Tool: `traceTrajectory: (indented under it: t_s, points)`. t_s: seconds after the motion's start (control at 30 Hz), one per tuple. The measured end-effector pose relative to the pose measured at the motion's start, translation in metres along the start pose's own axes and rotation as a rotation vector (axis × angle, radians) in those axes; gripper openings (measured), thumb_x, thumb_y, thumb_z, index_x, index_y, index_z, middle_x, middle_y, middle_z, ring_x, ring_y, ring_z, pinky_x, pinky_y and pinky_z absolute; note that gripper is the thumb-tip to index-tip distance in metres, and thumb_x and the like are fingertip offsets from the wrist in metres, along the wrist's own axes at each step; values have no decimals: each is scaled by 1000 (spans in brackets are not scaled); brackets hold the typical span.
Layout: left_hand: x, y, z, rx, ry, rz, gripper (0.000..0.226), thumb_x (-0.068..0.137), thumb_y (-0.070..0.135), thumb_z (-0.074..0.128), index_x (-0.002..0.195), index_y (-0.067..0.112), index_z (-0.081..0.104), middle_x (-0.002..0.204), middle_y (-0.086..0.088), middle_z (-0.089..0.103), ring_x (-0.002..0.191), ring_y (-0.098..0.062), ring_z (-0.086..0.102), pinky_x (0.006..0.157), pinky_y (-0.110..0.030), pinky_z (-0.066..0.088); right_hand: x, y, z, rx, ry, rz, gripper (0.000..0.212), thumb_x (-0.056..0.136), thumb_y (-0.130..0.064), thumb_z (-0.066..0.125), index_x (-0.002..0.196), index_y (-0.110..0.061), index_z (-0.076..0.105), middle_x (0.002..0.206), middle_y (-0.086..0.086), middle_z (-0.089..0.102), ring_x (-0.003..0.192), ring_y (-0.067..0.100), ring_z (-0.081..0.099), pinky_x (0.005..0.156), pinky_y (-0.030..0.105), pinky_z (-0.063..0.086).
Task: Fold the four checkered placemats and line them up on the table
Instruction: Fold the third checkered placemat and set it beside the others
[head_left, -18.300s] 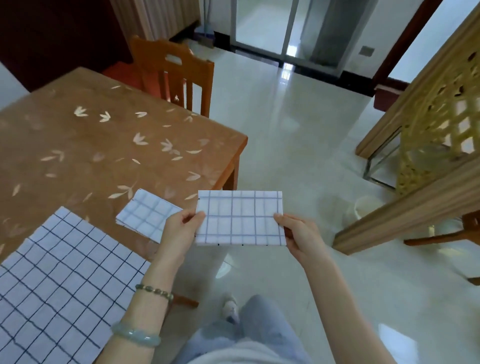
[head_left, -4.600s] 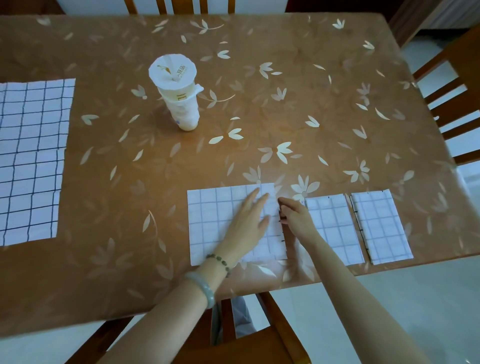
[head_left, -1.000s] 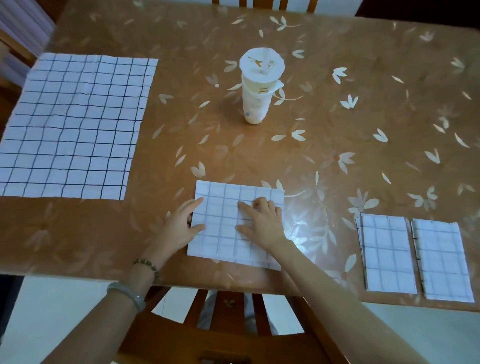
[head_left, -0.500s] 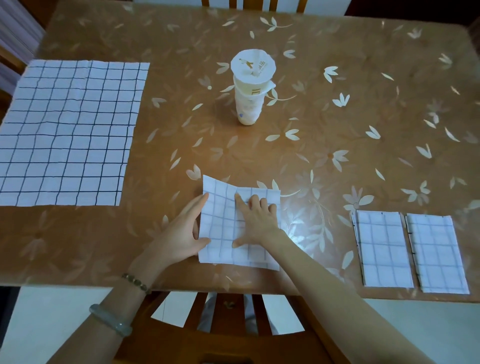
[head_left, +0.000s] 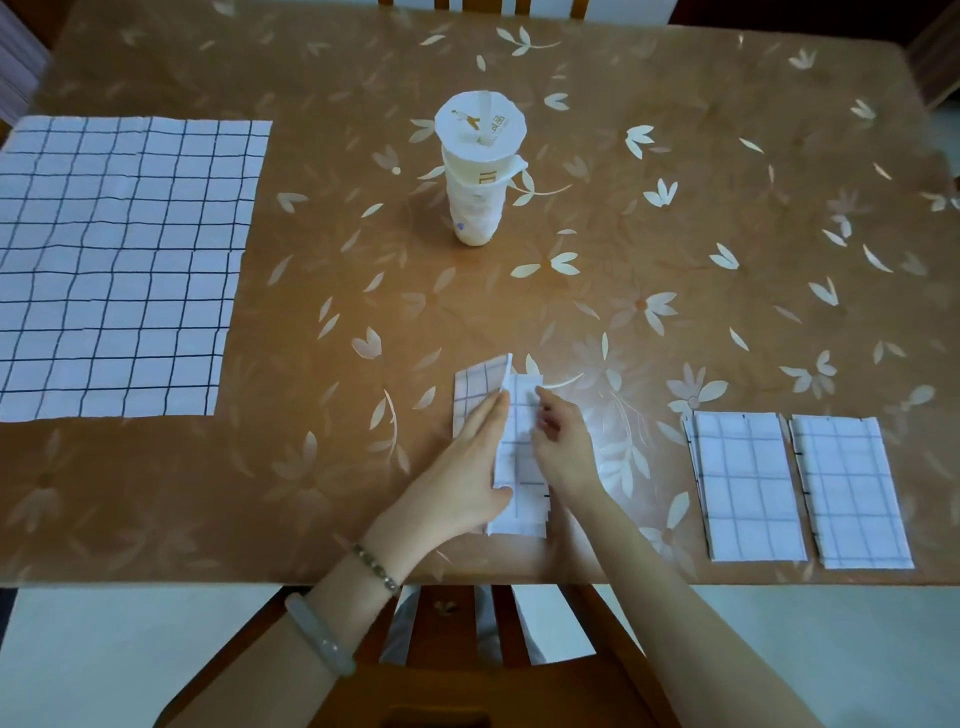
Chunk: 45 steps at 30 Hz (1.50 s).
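Note:
A half-folded checkered placemat (head_left: 521, 426) lies near the table's front edge, its left flap raised and tipping over to the right. My left hand (head_left: 467, 473) presses that flap with straight fingers. My right hand (head_left: 563, 447) rests at the mat's right edge, fingers loosely curled; no pinch shows. Two folded placemats (head_left: 745, 483) (head_left: 852, 488) lie side by side at the front right. An unfolded checkered placemat (head_left: 119, 265) lies flat at the far left.
A stack of white paper cups (head_left: 480, 171) stands upright in the middle of the brown flower-patterned table (head_left: 649, 156). A wooden chair (head_left: 467, 675) is tucked in at the front edge below my arms. Another chair back shows at the far side.
My left hand has swept the mat's left half up and over to the right. My right hand has lifted off the mat's middle and moved to its right edge.

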<state>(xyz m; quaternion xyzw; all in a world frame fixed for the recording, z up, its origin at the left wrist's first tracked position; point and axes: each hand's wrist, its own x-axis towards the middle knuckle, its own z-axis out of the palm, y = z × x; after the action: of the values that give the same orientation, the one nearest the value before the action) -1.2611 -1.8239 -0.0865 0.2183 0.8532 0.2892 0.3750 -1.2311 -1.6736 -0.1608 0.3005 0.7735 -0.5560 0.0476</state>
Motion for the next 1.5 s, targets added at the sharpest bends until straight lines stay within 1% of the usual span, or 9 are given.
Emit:
traceTrajectory:
  t_s: [0.1, 0.2, 0.37, 0.53, 0.8, 0.97, 1.17, 1.3, 1.5]
  points:
    - [18, 6, 23, 57, -34, 5, 102, 87, 14, 63, 151, 24, -17, 155, 19, -25, 94, -15, 62, 65, -22, 42, 7, 3, -6, 188, 9, 137, 46, 89, 2, 46, 132, -14, 50, 121, 1, 56, 113, 18, 55, 100, 28, 43]
    - [38, 2, 43, 68, -25, 14, 100, 86, 11, 62, 151, 18, -14, 157, 12, -25, 131, -18, 44, 89, -29, 47, 11, -1, -8, 316, -9, 216, 44, 90, -2, 47, 132, -14, 50, 108, -6, 57, 110, 17, 56, 104, 39, 43]
    - [54, -6, 62, 67, -23, 30, 99, 85, 13, 64, 152, 12, -10, 159, 7, -21, 146, -16, 19, 105, -35, 40, 8, -2, -11, 246, -17, 181, 48, 90, 4, 40, 132, -16, 49, 108, -5, 55, 99, 6, 56, 86, 12, 45]
    - [59, -14, 67, -4, 4, 63, 102, 84, 19, 68, 152, 13, -7, 160, 6, -17, 147, -9, -4, 114, -25, 21, 5, 1, -9, 161, -1, 122, 54, 87, 7, 38, 135, -17, 48, 115, 0, 56, 95, 4, 54, 82, 13, 44]
    - [52, -23, 64, -68, 97, 135, 67, 95, 8, 45, 153, 19, 13, 161, 3, 15, 137, -23, 37, 108, -34, 34, 6, -12, -18, 78, -37, 61, 59, 84, 9, 36, 93, -47, 51, 88, -19, 60, 76, -11, 56, 73, 3, 40]
    - [53, -48, 56, 448, 379, 202, 59, 88, 35, 56, 141, 11, 44, 150, -5, 39, 137, -24, 37, 109, -36, 21, 6, -14, -19, 16, -56, -30, 52, 81, 6, 40, 104, -37, 60, 91, -10, 64, 82, 6, 58, 74, 11, 43]
    - [61, -71, 56, 636, 282, 133, 80, 88, 64, 36, 147, 9, 35, 155, -13, 29, 145, -26, 25, 115, -52, 17, 6, -6, -2, -445, 115, -355, 40, 87, -2, 39, 123, 1, 54, 119, 13, 53, 114, 29, 47, 96, 33, 41]
    - [60, -71, 57, 698, 263, 137, 81, 85, 63, 32, 138, 3, 49, 152, -13, 35, 144, -27, 27, 114, -54, 17, 12, 11, 26, -679, -129, -534, 50, 96, -24, 27, 134, 1, 48, 141, 20, 47, 134, 31, 40, 111, 47, 32]
    - [60, -71, 59, 678, 293, 96, 80, 94, 64, 22, 150, 7, 24, 158, -11, 21, 147, -23, 17, 117, -52, 12, 22, 36, 7, -935, -54, -513, 57, 101, -39, 22, 144, -4, 35, 150, 11, 35, 141, 23, 28, 115, 44, 17]
